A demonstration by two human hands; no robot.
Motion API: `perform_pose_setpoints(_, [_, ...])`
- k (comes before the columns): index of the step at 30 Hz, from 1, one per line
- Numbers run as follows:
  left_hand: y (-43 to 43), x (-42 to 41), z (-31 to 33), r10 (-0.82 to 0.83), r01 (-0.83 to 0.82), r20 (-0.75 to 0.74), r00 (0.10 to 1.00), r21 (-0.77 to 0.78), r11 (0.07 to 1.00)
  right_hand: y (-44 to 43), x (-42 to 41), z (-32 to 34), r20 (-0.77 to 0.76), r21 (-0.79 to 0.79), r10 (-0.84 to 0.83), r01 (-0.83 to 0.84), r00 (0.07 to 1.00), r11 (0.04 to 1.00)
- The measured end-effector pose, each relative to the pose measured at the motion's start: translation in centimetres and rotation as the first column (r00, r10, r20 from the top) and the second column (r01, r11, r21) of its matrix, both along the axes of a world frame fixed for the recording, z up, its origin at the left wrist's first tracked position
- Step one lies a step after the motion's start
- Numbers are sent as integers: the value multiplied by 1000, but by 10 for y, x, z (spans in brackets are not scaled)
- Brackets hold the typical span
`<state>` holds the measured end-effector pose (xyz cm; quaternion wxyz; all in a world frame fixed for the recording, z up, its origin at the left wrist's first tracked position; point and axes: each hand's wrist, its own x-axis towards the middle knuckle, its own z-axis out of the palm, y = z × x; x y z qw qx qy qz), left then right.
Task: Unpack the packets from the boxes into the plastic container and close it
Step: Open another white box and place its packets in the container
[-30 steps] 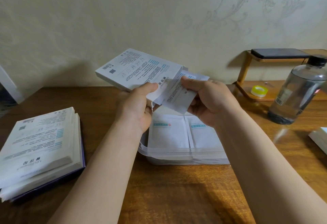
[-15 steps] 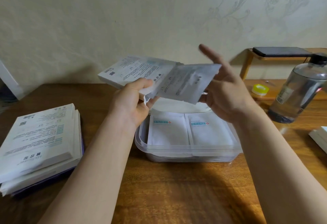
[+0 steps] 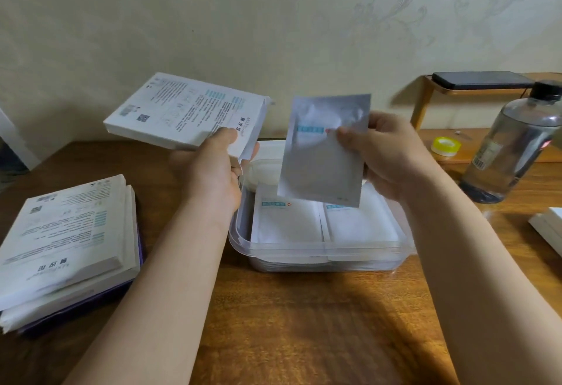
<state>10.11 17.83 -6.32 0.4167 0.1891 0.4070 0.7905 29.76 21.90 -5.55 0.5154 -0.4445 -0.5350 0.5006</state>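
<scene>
Above the open container [image 3: 319,250], the right hand [image 3: 392,156] holds one silvery packet [image 3: 322,153] upright by its right edge, thumb across the front beside a blue label and the fingers closed behind it. The packet hangs clear of the container, its lower edge just over the packets [image 3: 289,223] already lying inside — two white stacks side by side, each with a blue strip at the top. The left hand [image 3: 209,171] grips a white box [image 3: 188,114] at its near corner, thumb pressed on the printed top face, fingers curled underneath; the box is tilted and raised off the desk [image 3: 289,323], its open end toward the packet, with a flap hanging by the thumb. The container is clear plastic and sits on the desk between the two forearms, with no lid on it. A pale shape just behind it may be the lid, though it is mostly hidden. To the left lies a stack of boxes [image 3: 67,238], printed faces up, resting on something purple. On the right stands a clear bottle [image 3: 514,144] with a black cap, leaning in the wide-angle view. Behind it a wooden shelf [image 3: 425,101] carries a dark phone [image 3: 480,79] on top and a yellow tape roll [image 3: 445,145] below. Another white box [image 3: 547,228] shows at the right edge.
</scene>
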Motion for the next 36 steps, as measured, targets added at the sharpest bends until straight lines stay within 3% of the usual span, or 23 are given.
perform_pose_setpoints(7, [5, 3, -10, -41, 41, 16, 999, 8, 999, -7, -21, -14, 130, -322, 240, -188, 962, 928])
perform_pose_setpoints(12, [7, 2, -13, -57, 56, 17, 998, 12, 998, -11, -33, -20, 351, -315, 261, -150, 899, 937])
perform_pose_setpoints(16, [8, 2, -15, -60, 61, -31, 998, 25, 998, -14, -36, -23, 682, -281, 272, -101, 679, 955])
perform_pose_setpoints(20, [7, 3, -15, -60, 62, -55, 997, 36, 997, -17, -38, -24, 847, -180, 217, -122, 485, 976])
perform_pose_setpoints(27, [5, 4, -13, -61, 63, -52, 997, 40, 997, -19, -31, -16, 946, 99, -49, -142, 320, 985])
perform_pose_setpoints(30, [4, 4, -13, -63, 65, -72, 995, 34, 997, -17, -25, -10, 943, 3, 93, -288, 319, 958])
perform_pose_setpoints(33, [3, 6, -12, -55, 57, -90, 994, 21, 998, -21, -30, -12, 933, -142, 267, -435, 242, 889])
perform_pose_setpoints(36, [3, 7, -11, -56, 57, -98, 994, 16, 998, -23, -40, -22, 940, -198, 311, -518, 141, 833])
